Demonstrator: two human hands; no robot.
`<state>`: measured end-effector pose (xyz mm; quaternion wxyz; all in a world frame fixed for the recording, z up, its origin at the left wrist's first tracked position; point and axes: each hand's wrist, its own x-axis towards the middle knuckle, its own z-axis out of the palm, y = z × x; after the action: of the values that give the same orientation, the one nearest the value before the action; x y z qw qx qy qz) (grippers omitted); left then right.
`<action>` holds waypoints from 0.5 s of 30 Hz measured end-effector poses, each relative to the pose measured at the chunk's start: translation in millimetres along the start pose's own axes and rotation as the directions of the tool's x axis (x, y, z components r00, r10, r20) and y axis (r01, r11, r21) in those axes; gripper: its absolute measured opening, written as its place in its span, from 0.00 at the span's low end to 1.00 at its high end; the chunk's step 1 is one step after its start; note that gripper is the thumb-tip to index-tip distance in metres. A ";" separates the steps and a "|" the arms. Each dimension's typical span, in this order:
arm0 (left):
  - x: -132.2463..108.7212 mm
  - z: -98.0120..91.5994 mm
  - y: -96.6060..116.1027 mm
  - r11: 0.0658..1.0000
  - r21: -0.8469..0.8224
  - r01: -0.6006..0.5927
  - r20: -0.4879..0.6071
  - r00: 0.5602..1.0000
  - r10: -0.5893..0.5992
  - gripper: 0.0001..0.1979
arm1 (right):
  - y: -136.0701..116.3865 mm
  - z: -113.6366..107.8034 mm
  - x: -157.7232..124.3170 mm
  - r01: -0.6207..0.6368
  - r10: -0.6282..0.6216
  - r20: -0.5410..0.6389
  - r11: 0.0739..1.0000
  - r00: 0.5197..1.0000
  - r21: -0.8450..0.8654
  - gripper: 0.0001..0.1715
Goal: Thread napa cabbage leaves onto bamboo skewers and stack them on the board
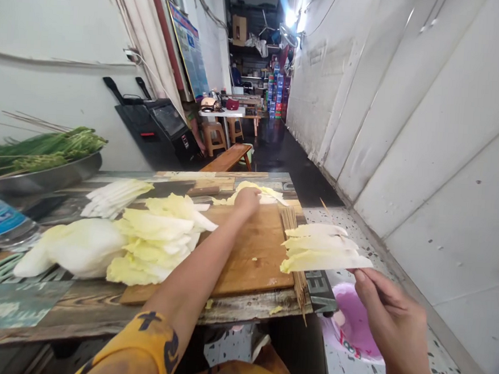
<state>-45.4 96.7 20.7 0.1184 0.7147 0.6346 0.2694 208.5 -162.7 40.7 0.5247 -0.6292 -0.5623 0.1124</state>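
On the right, my right hand [394, 317] is closed on a thin wooden skewer [324, 205] threaded through several strips of napa cabbage [322, 246]. The skewer's tip sticks out beyond the strips. My left hand [247, 198] reaches over the far side of a wooden cutting board [249, 252], at more cut cabbage leaves [270, 194]. Its fingertips are hidden, so their grip does not show. A bundle of bare skewers [298, 287] lies along the board's right edge. Left of my forearm are stacked yellow-white cabbage leaves [156, 240].
A cabbage piece [83, 246], more cut leaves [114, 196] and a water bottle [1, 221] are on the table's left. Behind them stands a metal bowl of greens [58, 168]. A knife [204, 190] lies behind the board. A pink basin [353, 319] is on the floor.
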 end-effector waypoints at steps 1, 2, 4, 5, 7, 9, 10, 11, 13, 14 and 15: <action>7.8 7.4 3.7 0.998 0.041 -0.048 0.042 0.998 0.046 0.15 | 3.8 -2.6 0.4 -0.023 0.023 -0.008 1.000 1.000 -0.016 0.12; 15.1 13.6 8.0 0.991 0.076 -0.107 0.087 0.991 0.100 0.16 | 7.3 -4.9 0.9 -0.044 0.044 -0.012 0.999 0.999 -0.027 0.12; 28.8 22.8 18.0 0.962 0.127 -0.241 0.193 0.957 0.214 0.17 | 13.6 -8.4 2.3 -0.076 0.076 0.002 0.997 0.997 -0.031 0.13; 35.3 26.2 23.3 0.942 0.143 -0.304 0.249 0.932 0.263 0.17 | 16.4 -9.3 3.3 -0.085 0.085 0.013 0.996 0.996 -0.025 0.13; 47.4 31.9 33.9 0.900 0.167 -0.402 0.354 0.877 0.326 0.17 | 21.2 -9.4 5.6 -0.091 0.091 0.014 0.996 0.996 -0.006 0.12; 57.7 37.2 43.1 0.867 0.189 -0.462 0.437 0.830 0.347 0.16 | 25.0 -8.2 8.3 -0.080 0.080 0.009 0.997 0.997 0.008 0.12; 61.9 39.8 46.8 0.854 0.200 -0.480 0.467 0.813 0.348 0.16 | 26.5 -7.7 9.6 -0.073 0.073 0.009 0.997 0.997 0.011 0.11; 65.5 42.3 50.0 0.844 0.211 -0.493 0.489 0.801 0.345 0.16 | 27.7 -7.4 10.8 -0.067 0.066 0.013 0.998 0.998 0.009 0.11; 70.7 46.0 54.9 0.831 0.228 -0.508 0.508 0.790 0.343 0.17 | 29.1 -7.7 12.3 -0.060 0.060 0.025 0.998 0.998 -0.001 0.10; 72.3 46.9 57.0 0.827 0.233 -0.511 0.508 0.789 0.345 0.16 | 29.4 -8.3 12.5 -0.057 0.057 0.027 0.998 0.998 -0.004 0.10; 73.1 46.6 58.9 0.826 0.235 -0.513 0.503 0.791 0.348 0.15 | 29.3 -9.1 12.4 -0.051 0.051 0.029 0.999 0.998 -0.005 0.10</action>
<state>32.9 165.9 29.4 0.0599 0.8930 0.4461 0.0004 236.7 -152.0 27.1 0.5122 -0.6427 -0.5538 0.1336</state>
